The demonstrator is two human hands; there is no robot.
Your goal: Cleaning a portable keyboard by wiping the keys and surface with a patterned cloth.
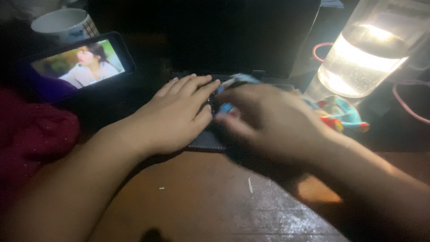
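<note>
My left hand lies flat, fingers together, on a dark flat case or keyboard at the edge of a brown wooden table. My right hand is blurred with motion just to its right, fingers curled around a colourful blue, red and yellow cloth that trails toward the right. A bit of blue cloth shows between the two hands. How firmly the right hand grips it is hard to tell through the blur.
A phone showing a video leans at the back left, with a white mug behind it. A lit clear water container glows at the back right. Dark red fabric lies at left. A dark upright panel stands behind.
</note>
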